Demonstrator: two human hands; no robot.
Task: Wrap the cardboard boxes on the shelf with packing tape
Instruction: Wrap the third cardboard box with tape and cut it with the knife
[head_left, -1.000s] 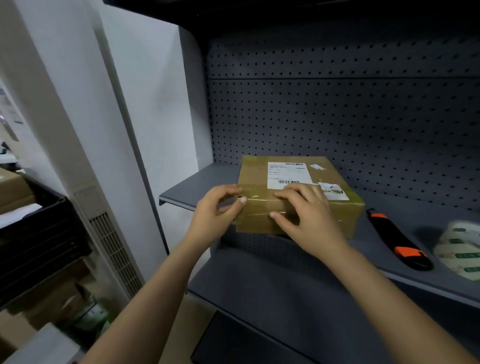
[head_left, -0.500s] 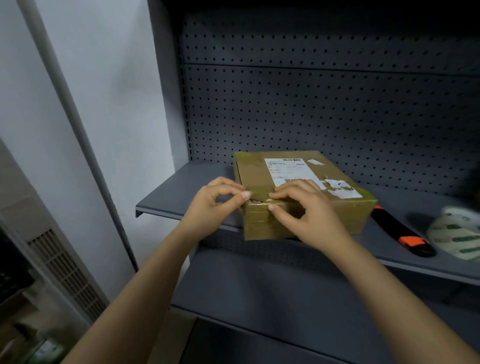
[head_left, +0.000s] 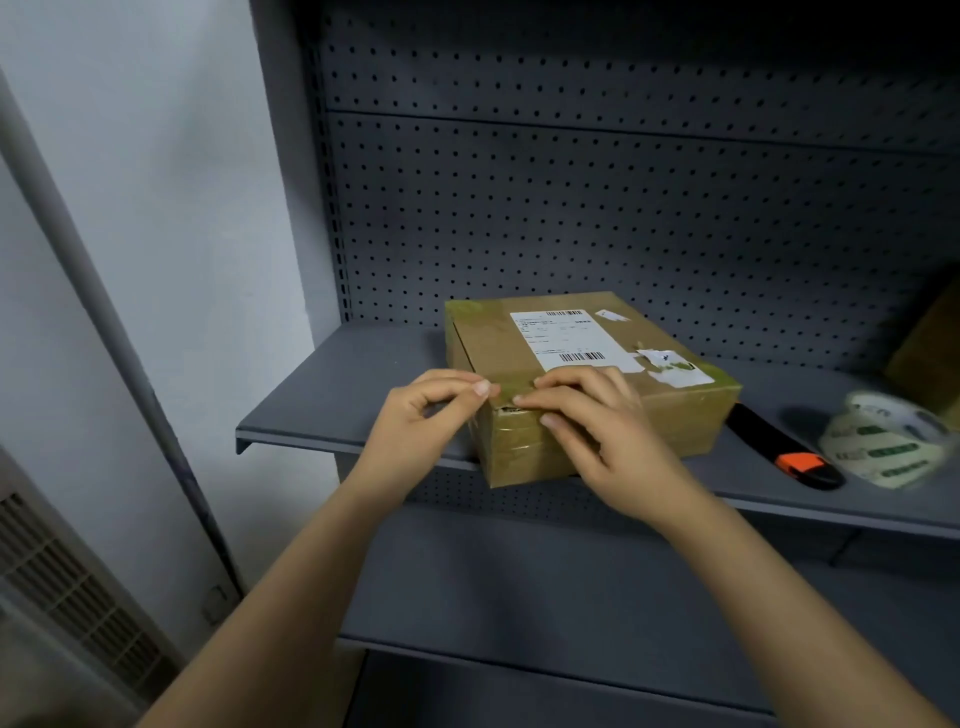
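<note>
On the grey shelf (head_left: 332, 395): cardboard box (head_left: 670, 415) lies flat, near corner jutting slightly over the front lip.
Box top: white shipping label (head_left: 566, 338) with barcodes, smaller torn stickers toward the right end.
Box front face: glossy tape bands run across it, wrinkled at the near left corner.
Left hand (head_left: 421, 421): fingers curled, index tip and thumb pinch at the box's near left top corner; can't tell if a tape end is between them.
Right hand (head_left: 608, 441): fingers bent over the top front edge just beside the left index tip, thumb pressed on the front face, so it grips the edge.
Hands: almost touching at that corner.
Right of box: black-and-orange utility knife (head_left: 779, 452) flat on the shelf, close by the box's right end.
Further right: tape roll (head_left: 883, 441), white with green print, tilted, near the knife.
Far right edge: part of a second box (head_left: 930, 358), mostly cut off.
Behind: dark pegboard back (head_left: 623, 208).
Below: lower shelf (head_left: 519, 582), same grey.
Left: pale wall (head_left: 156, 208).
</note>
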